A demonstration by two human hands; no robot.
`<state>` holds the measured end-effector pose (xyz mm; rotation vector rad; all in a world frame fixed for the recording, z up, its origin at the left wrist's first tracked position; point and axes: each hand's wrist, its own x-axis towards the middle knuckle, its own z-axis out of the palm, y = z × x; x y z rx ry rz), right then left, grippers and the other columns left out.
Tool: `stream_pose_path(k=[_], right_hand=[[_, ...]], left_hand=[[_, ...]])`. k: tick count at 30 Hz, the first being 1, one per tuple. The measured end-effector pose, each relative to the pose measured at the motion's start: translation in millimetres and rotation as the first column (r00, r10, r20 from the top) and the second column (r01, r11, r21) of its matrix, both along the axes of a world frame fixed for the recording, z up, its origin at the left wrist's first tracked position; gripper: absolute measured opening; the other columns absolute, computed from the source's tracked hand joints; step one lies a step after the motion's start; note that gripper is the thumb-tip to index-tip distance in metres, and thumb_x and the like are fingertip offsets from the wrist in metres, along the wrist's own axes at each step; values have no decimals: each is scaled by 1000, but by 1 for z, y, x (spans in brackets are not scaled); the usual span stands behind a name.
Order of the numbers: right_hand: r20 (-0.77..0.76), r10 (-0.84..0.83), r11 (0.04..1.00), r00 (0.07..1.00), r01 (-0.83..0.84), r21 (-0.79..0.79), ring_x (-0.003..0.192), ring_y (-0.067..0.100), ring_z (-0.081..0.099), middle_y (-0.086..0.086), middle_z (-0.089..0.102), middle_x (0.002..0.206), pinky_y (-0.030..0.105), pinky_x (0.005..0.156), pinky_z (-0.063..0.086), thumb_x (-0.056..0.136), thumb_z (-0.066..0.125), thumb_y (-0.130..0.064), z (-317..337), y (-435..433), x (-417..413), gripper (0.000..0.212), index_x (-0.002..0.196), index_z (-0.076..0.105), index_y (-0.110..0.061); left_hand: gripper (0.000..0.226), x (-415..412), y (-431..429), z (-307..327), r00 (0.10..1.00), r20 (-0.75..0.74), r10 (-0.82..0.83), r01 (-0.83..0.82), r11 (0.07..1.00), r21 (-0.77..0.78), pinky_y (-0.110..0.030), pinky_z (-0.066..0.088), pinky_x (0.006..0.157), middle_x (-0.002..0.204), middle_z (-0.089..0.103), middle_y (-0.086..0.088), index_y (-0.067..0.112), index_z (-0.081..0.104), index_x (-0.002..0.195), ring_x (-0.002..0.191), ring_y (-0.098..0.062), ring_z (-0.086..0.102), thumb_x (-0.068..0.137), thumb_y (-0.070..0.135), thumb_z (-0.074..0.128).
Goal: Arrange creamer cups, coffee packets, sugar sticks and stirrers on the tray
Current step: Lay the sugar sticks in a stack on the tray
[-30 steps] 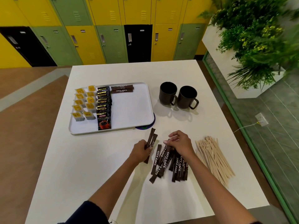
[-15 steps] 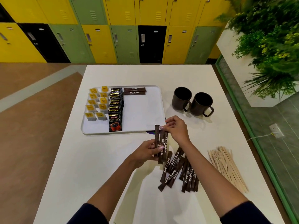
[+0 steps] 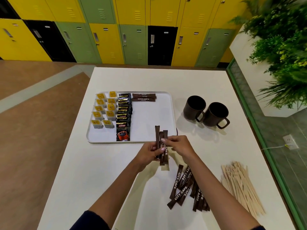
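Left hand (image 3: 150,152) grips held sugar sticks (image 3: 160,135) at mid-length, fingers curled round bundle, thumb across front. Right hand (image 3: 178,144) pinches same bundle from right, fingertips on upper half. Bundle upright, tops poking above fingers, over near edge of tray (image 3: 166,113). Loose sticks (image 3: 186,188) on table below right wrist; stirrers (image 3: 240,188) further right.

Judgement: sticks light, thin, slick, easily bent, likely to fan out if pinched at one end. Best held mid-length, ends squared, then laid flat beside placed sticks (image 3: 144,97) far beyond fingertips.
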<state>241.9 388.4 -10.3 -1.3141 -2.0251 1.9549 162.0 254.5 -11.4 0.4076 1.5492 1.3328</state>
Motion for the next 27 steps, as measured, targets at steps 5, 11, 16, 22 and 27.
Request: stream_pose_path(k=[5, 11, 16, 22, 27], right_hand=[[-1, 21, 999, 1000, -21, -44, 88, 15, 67, 7, 74, 93, 20, 71, 48, 78, 75, -23, 8, 4, -24, 26, 96, 74, -4], [12, 67, 994, 998, -65, -93, 90, 11, 65, 6, 72, 98, 17, 64, 43, 80, 74, -28, 8, 10, -58, 33, 103, 72, -4], [12, 45, 992, 999, -43, -116, 76, 11, 63, 12, 69, 92, 14, 61, 46, 83, 71, -21, 5, 27, -94, 31, 102, 69, 3], [19, 117, 990, 993, -118, 72, 70, 17, 60, 10, 67, 78, 31, 72, 46, 83, 71, -16, 8, 60, -150, 21, 88, 69, 4], [217, 450, 791, 866, -499, 353, 61, 9, 47, -3, 53, 63, 21, 57, 33, 81, 73, -18, 4, 70, -195, 14, 71, 66, -10]], left_hand=[[24, -15, 5, 0, 997, -70, 32, -33, 999, -21, -28, 59, 69, 86, 68, -8, 2, 60, 115, 76, -11, 68, 93, 10, 56], [20, -41, 12, 1, 988, -132, 86, -92, 995, -43, -23, 57, 65, 86, 67, -9, 4, 61, 111, 79, -17, 68, 93, 12, 56], [14, -67, 19, -5, 914, -386, 126, -195, 970, -144, -30, 55, 74, 87, 69, -10, 5, 62, 99, 78, -18, 68, 94, 16, 55], [21, -91, 23, -7, 764, -644, 25, -232, 943, -240, -33, 40, 65, 86, 57, -9, 4, 51, 100, 75, -18, 51, 100, 21, 39], [31, -97, 23, -5, 691, -723, 17, -256, 940, -223, -31, 38, 70, 93, 44, -3, 6, 48, 101, 82, -19, 45, 102, 28, 26]])
